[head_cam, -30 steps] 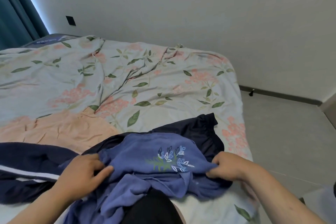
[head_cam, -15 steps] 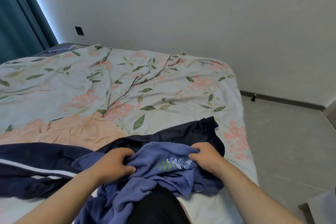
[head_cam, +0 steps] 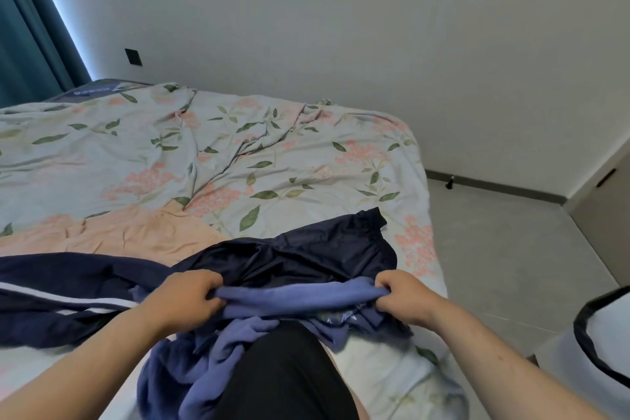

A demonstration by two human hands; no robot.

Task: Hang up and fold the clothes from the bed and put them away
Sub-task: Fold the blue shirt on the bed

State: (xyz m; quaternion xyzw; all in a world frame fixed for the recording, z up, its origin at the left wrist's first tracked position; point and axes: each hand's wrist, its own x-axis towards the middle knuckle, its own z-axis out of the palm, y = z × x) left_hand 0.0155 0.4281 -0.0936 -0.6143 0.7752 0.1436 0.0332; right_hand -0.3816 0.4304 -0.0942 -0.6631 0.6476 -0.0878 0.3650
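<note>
While its bunched upper edge is being gripped by two curled hands, the left hand and the right hand, one crumpled periwinkle top is being held at lower centre of the frame, over navy clothing on the floral bed; whether this is one navy piece or two cannot be told.

We see a teal curtain at far left, a black wall plate near it on the pale wall, and a white, black-rimmed container at the right edge, with grey floor beyond it.
</note>
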